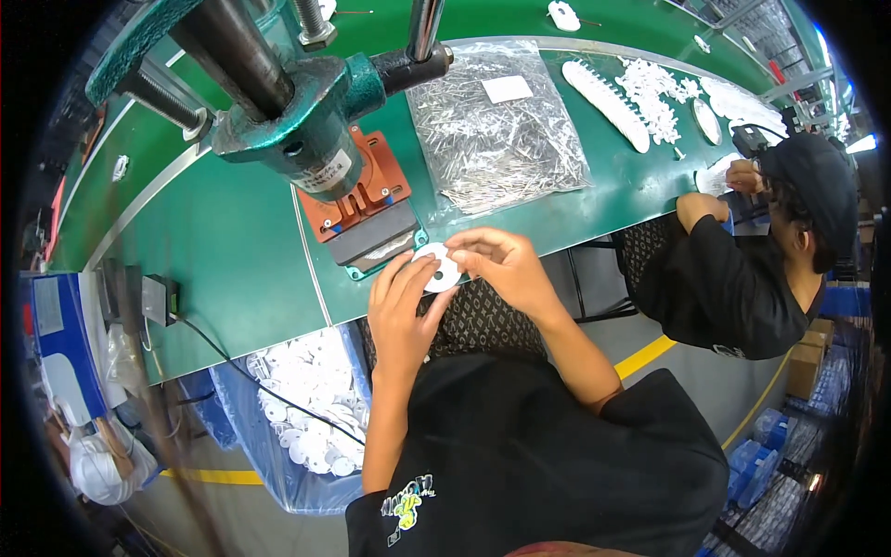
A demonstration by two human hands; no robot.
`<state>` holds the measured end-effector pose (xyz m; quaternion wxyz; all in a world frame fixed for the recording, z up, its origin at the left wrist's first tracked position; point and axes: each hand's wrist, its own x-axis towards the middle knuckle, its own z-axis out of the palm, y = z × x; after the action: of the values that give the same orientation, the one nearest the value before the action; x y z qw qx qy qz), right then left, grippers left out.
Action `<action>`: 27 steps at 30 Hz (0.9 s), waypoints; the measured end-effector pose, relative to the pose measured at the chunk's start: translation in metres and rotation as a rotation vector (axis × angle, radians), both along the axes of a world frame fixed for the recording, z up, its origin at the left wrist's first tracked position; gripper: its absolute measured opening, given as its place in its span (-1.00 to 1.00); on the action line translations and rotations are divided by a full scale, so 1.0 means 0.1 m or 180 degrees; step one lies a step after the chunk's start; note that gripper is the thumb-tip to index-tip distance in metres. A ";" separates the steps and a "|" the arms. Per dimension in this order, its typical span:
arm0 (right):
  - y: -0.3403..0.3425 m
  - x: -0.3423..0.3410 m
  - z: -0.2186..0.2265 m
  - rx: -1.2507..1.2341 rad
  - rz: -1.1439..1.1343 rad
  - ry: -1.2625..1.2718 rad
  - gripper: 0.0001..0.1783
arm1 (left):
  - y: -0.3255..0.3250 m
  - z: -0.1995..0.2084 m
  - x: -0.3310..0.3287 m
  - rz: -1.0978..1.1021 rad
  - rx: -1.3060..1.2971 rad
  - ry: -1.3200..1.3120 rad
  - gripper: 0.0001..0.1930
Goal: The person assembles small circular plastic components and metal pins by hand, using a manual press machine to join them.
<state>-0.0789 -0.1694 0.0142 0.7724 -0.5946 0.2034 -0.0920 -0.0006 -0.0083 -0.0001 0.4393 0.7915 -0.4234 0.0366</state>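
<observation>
A round white plastic disc (449, 276) with a dark hole near its middle is held between my two hands, in front of the press. My left hand (399, 302) grips its left side, fingertips over the top and thumb at the lower edge. At the disc's right rim, the thumb and bent fingers of my right hand (510, 272) are closed on it. Whether a smaller part sits between those fingertips is hidden. Just beyond the disc lies the dark grey block (376, 234) of an orange fixture (369, 169), under a green hand press (302, 121).
A clear bag of thin metal pins (501, 130) lies right of the press. Farther right are a long white strip (605, 105) and small white parts (654, 93). A blue-lined bin of white discs (311, 408) stands below left. A co-worker (742, 269) sits at the right.
</observation>
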 end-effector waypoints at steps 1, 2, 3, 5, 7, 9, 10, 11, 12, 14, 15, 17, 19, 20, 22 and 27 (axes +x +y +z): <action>0.00 -0.01 0.00 -0.0004 0.0006 0.0008 -0.79 | -0.01 0.02 0.00 0.0042 0.0042 -0.0130 -0.58; 0.00 -0.02 -0.02 -0.0765 -0.0059 -0.0261 -0.84 | -0.02 0.03 0.00 0.0069 0.0069 -0.0121 -0.58; 0.01 -0.02 -0.04 -0.1519 -0.0125 -0.0529 -0.88 | -0.02 0.03 0.00 0.0074 0.0072 -0.0114 -0.58; 0.00 -0.04 -0.01 -0.1523 -0.0014 -0.0411 -0.90 | -0.02 0.05 0.01 0.0002 0.0039 -0.0002 -0.59; 0.00 -0.04 0.01 -0.1528 0.0086 -0.0304 -0.92 | -0.03 0.03 0.01 0.0014 0.0030 -0.0007 -0.61; 0.00 -0.02 0.00 -0.2042 0.0307 -0.0611 -0.93 | -0.03 0.02 0.00 0.0023 0.0022 -0.0010 -0.62; 0.00 -0.02 -0.01 -0.2037 0.0307 -0.0611 -0.93 | -0.04 0.02 0.00 0.0059 0.0012 -0.0018 -0.63; 0.01 -0.01 -0.02 -0.2152 0.0293 -0.0680 -0.93 | -0.04 0.02 0.00 0.0096 0.0002 -0.0027 -0.63; 0.00 0.00 -0.03 -0.2267 0.0279 -0.0752 -0.93 | -0.04 0.02 0.00 0.0098 0.0008 -0.0028 -0.63; -0.02 0.00 -0.01 -0.2375 0.0335 -0.0821 -0.93 | -0.03 0.03 0.00 0.0107 0.0057 -0.0057 -0.63; -0.03 0.01 0.00 -0.2489 0.0381 -0.0894 -0.93 | -0.03 0.03 0.00 0.0104 0.0064 -0.0071 -0.63; -0.04 0.01 0.00 -0.2530 0.0386 -0.0941 -0.92 | -0.04 0.03 0.01 0.0093 0.0047 -0.0035 -0.63; -0.04 0.02 -0.01 -0.2565 0.0382 -0.0992 -0.91 | -0.05 0.05 0.00 0.0091 0.0063 -0.0053 -0.63; -0.05 0.02 -0.01 -0.2713 0.0407 -0.1033 -0.88 | -0.05 0.05 0.01 0.0094 0.0065 -0.0053 -0.63; -0.02 0.02 -0.01 -0.2843 0.0412 -0.1076 -0.85 | -0.04 0.05 0.00 0.0103 0.0122 -0.0051 -0.63; 0.10 0.06 0.01 -0.3502 0.0051 -0.1390 -0.78 | -0.02 0.03 -0.01 0.0129 0.0123 0.0004 -0.64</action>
<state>-0.0727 -0.1590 0.0151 0.3753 -0.8766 -0.0424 -0.2984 -0.0017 -0.0108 0.0025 0.4233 0.8083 -0.4076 0.0368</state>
